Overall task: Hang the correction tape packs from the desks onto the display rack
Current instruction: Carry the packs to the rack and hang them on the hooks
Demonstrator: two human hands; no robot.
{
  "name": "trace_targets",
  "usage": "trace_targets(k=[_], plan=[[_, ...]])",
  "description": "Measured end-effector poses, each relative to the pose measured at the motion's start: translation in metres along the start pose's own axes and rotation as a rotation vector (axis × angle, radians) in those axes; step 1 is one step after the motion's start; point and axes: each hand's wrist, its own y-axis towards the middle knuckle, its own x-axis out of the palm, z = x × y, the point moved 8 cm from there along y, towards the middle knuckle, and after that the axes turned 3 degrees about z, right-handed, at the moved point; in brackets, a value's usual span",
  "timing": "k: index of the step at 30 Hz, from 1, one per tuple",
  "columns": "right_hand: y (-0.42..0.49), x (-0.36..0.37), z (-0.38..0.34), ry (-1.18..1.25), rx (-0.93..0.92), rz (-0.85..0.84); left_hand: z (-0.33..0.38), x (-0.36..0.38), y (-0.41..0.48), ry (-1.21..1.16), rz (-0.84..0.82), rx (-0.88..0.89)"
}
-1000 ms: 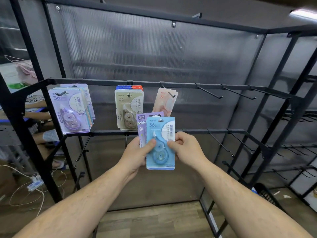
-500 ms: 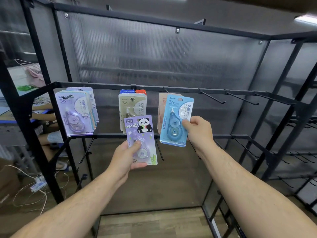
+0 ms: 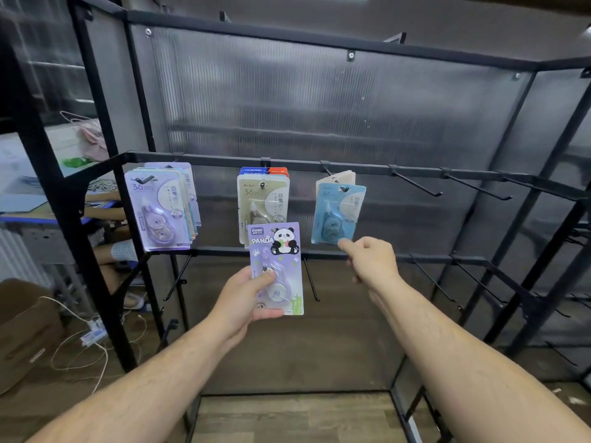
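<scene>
- Lilac card and clear plastic: the panda correction tape pack (image 3: 276,266) sits upright in the left hand (image 3: 246,292), thumb pressed on the blister, fingers behind the lower card.
- The right hand (image 3: 367,262) holds nothing; its loosely curled fingertips (image 3: 343,243) sit at the bottom corner of the blue correction tape pack (image 3: 337,214), which hangs on a hook just above. Whether they touch it I cannot tell.
- Judging by its build, the panda pack should be light, its card bendable and the blister smooth, so it is best pinched by the card edges near the top hang hole.
- Beyond the left hand hang a beige pack (image 3: 263,206) and, further left, a purple stack (image 3: 158,209).
- Empty hooks (image 3: 415,183) on the display rack (image 3: 224,159) lie up and right of the right hand.
</scene>
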Motion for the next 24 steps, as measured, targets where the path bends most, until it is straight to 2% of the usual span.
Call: trace_targets(k=[4, 7, 10, 13, 18, 21, 24], plan=[[-0.029, 0.023, -0.001, 0.059, -0.068, -0.323, 0.002, 0.015, 0.0, 0.027, -0.039, -0.001], [-0.04, 0.031, -0.001, -0.028, -0.143, -0.412, 0.004, 0.031, -0.001, 0.069, -0.076, 0.022], [-0.036, 0.022, 0.003, -0.061, -0.155, -0.323, 0.006, 0.043, 0.0, 0.17, -0.111, 0.078], [-0.03, 0.007, 0.003, -0.074, -0.161, -0.254, 0.017, 0.05, 0.002, 0.403, -0.109, 0.229], [-0.017, -0.01, -0.009, -0.097, -0.229, -0.137, 0.028, 0.052, 0.007, 0.466, -0.021, 0.298], [-0.007, -0.024, -0.018, -0.02, -0.223, -0.038, 0.032, 0.045, 0.009, 0.497, 0.055, 0.341], [0.003, -0.036, -0.027, 0.015, -0.201, 0.041, 0.04, 0.038, 0.005, 0.642, 0.119, 0.443]])
